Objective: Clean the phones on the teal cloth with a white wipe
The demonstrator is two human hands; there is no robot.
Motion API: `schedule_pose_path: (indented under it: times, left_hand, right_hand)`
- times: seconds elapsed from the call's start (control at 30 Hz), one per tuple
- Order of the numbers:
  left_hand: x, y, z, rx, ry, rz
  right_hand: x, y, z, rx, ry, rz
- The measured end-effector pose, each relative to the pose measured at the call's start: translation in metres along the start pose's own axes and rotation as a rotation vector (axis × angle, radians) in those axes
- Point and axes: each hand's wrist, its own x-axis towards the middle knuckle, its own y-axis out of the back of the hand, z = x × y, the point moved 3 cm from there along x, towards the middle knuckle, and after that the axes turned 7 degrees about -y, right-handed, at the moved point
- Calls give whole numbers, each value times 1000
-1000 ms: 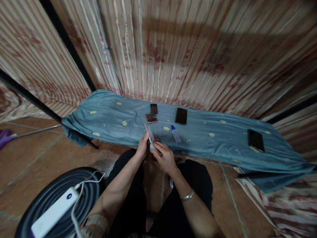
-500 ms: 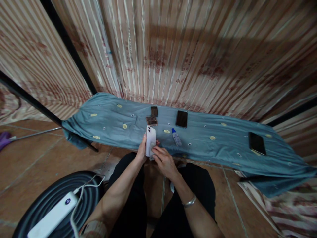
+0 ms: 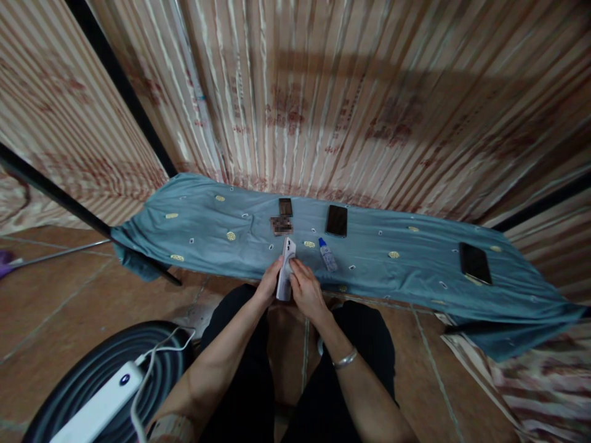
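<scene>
A pale smartphone (image 3: 285, 278) is held up over the front edge of the cloth, its back with the camera lenses towards me. My left hand (image 3: 268, 283) grips its left edge, fingers closed around it. The fingers of my right hand (image 3: 306, 290) are bent and pressed on its right side and back, hiding part of it. A clear bottle with a blue cap (image 3: 328, 256) lies on the cloth right of my hands. Just beyond the phone lie a blurred-out card-like item (image 3: 281, 226) and a small dark rectangular object (image 3: 285, 207).
A blue-grey patterned cloth (image 3: 249, 246) covers a low bench. On it lie a dark phone (image 3: 337, 221) and another dark phone (image 3: 475, 263) at the right. At lower left, a white power bank (image 3: 99, 403) with a cable rests on a round black ribbed object (image 3: 168, 351).
The smartphone has turned and tilted slightly, moving a little right. My right hand has shifted from its lower corner up along its right side. The view has moved slightly.
</scene>
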Motion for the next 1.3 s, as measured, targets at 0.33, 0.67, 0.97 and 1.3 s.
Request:
schedule_pose_path:
  times: [0.33,0.67,0.97,1.3]
  left_hand:
    - [-13,-10,1,36,68,-44]
    - [-18,-12,-6,64,160,-105]
    - [-19,-14,-3,25,174,-105]
    - [-23,-18,5,-17,262,-7]
  right_hand:
    - [23,3,23,-1,-90,66]
    - [28,17,21,60,-82,102]
    - [28,15,28,30,-119,93]
    - [22,10,27,-41,-92,78]
